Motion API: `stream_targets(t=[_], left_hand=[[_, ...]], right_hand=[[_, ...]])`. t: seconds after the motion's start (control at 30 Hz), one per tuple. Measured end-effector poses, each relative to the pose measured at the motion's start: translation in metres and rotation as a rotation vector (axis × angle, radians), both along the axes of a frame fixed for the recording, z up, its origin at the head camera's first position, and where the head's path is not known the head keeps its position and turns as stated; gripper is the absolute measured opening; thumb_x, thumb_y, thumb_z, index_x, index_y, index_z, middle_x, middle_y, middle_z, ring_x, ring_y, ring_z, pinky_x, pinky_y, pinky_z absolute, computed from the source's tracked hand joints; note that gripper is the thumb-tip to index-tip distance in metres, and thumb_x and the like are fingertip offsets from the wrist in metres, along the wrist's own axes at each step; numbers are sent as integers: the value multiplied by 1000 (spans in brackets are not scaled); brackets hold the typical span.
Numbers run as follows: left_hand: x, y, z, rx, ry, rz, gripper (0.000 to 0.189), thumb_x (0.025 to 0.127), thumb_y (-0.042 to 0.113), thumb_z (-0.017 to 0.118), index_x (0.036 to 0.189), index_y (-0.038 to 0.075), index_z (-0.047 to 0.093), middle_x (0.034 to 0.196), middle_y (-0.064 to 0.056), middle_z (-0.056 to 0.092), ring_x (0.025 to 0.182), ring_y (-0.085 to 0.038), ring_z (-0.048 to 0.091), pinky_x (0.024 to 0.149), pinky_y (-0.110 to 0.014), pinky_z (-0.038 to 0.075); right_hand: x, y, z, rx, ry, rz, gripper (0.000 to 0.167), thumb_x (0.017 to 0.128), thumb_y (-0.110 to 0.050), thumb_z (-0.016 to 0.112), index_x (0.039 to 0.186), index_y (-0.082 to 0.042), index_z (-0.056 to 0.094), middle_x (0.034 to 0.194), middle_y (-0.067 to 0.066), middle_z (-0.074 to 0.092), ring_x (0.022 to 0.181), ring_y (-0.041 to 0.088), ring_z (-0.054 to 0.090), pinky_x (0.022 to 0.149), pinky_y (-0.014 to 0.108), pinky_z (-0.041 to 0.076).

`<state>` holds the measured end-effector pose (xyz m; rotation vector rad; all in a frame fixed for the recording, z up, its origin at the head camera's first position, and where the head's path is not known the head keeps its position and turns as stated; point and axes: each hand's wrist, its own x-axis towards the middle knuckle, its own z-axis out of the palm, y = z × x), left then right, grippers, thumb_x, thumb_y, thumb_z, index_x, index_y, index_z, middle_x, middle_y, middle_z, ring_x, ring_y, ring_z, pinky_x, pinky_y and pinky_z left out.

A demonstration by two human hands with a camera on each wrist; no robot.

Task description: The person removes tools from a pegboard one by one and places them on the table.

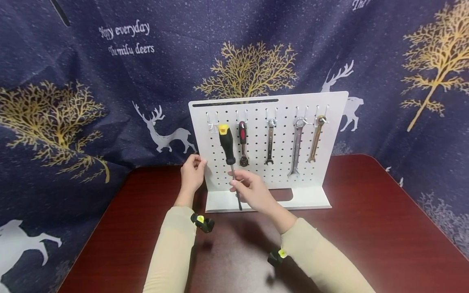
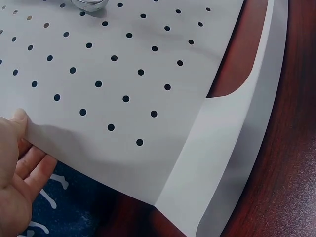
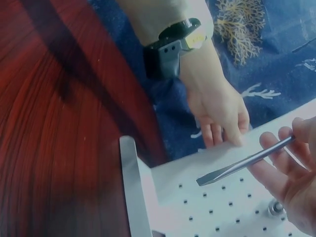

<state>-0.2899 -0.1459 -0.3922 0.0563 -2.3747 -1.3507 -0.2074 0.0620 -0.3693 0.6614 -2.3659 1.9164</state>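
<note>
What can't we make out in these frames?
- Right wrist view: screwdriver handle, lost behind the right hand and past the right edge.
- Left wrist view: part of the left hand, cut off by the left edge.
- Left wrist view: metal piece, cut by the top edge.
- Head view: marks on the leftmost wrench, too small to read.

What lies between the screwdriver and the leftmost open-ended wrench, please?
In the head view, a red-and-black ratchet hangs between them on the white pegboard.

At frame centre you have two hands [image 1: 193, 174] [image 1: 253, 191], one screwdriver [image 1: 228, 149], one pegboard [image 1: 283, 143], one ratchet [image 1: 243, 138], three wrenches [image 1: 270, 142] [image 1: 296, 148] [image 1: 316, 139]; lower down, two wrist cameras [image 1: 206, 224] [image 1: 275, 259].
</note>
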Motion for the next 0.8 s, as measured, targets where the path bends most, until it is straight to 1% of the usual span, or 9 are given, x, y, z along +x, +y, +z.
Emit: stream_targets(t=[0.13, 0.23, 0.3, 0.43, 0.53, 0.57, 0.67, 0.73, 0.8], left_hand=[[-1, 0, 0, 8, -9, -7, 17, 93, 20, 61, 100, 5, 56, 95, -18, 68, 85, -27, 59, 78, -35, 45], [-1, 1, -1, 7, -12, -8, 17, 93, 20, 60, 100, 4, 56, 95, -18, 68, 86, -27, 60, 79, -36, 46], [-2, 1, -1, 11, -10, -8, 17, 93, 20, 60, 100, 4, 56, 95, -18, 68, 86, -28, 60, 80, -36, 46], [-2, 2, -1, 9, -4, -7, 17, 93, 19, 61, 100, 4, 56, 95, -18, 68, 86, -28, 60, 80, -36, 46], [-1, 2, 0, 4, -5, -5, 18, 93, 20, 61, 99, 5, 56, 95, -17, 68, 86, -27, 60, 79, -35, 45], [-1, 2, 0, 4, -6, -5, 18, 92, 21, 61, 99, 5, 56, 94, -17, 69, 86, -27, 60, 79, -34, 45], [1, 1, 1, 6, -9, -4, 19, 92, 21, 61, 99, 5, 56, 94, -17, 69, 85, -27, 60, 78, -32, 44], [1, 1, 1, 10, -3, -1, 18, 92, 21, 62, 99, 4, 56, 93, -17, 69, 83, -27, 59, 77, -32, 44], [1, 1, 1, 12, 2, 1, 18, 92, 20, 62, 98, 4, 56, 92, -17, 69, 83, -26, 59, 77, -33, 44]], right_hand=[[0, 13, -4, 21, 26, -40, 30, 92, -10, 60, 120, -1, 59, 93, 23, 65, 84, 38, 68, 64, 34, 57], [1, 24, -6, 48, 39, -77, 29, 91, -10, 62, 118, 1, 59, 91, 23, 66, 81, 38, 68, 64, 34, 56], [2, 31, -7, 50, 29, -92, 28, 91, -10, 62, 116, 0, 59, 92, 23, 67, 82, 38, 68, 63, 36, 56], [4, 44, -10, 71, 21, -128, 27, 90, -13, 63, 115, -3, 60, 94, 20, 67, 78, 24, 69, 65, 38, 57], [4, 54, -14, 91, 28, -146, 27, 90, -15, 63, 115, -4, 60, 94, 17, 68, 76, 13, 68, 64, 33, 57], [4, 57, -16, 93, 26, -147, 27, 91, -15, 63, 115, -4, 60, 94, 17, 68, 77, 13, 68, 65, 32, 57], [5, 66, -19, 86, 24, -143, 26, 92, -13, 61, 115, -1, 59, 96, 20, 69, 81, 24, 70, 66, 28, 56], [7, 71, -21, 85, 23, -146, 25, 92, -10, 60, 115, 0, 58, 97, 21, 70, 83, 30, 70, 67, 28, 56], [9, 77, -23, 88, 27, -159, 25, 92, -8, 59, 116, 2, 57, 98, 22, 70, 85, 30, 69, 67, 29, 56]])
